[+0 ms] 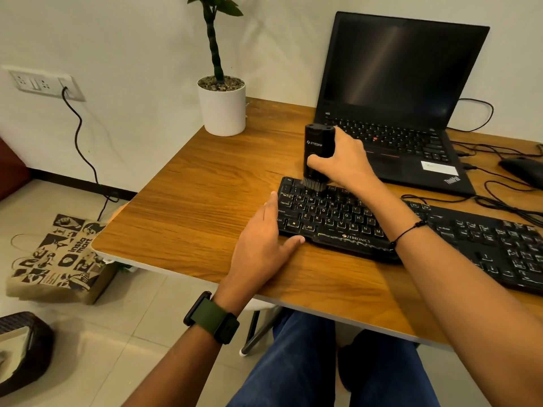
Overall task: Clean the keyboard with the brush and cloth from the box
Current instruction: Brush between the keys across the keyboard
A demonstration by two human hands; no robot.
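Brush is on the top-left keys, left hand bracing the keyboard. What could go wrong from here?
1. The left hand only rests against the keyboard edge; hard strokes might slide it toward the laptop.
2. The brush bristles could flick debris onto the laptop's open keys.
3. The right hand could snag the cables.

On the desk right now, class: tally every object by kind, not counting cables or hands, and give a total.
Keyboard: 1
Brush: 1, gripped by the right hand
Laptop: 1
Potted plant: 1
Mouse: 1
Total: 5
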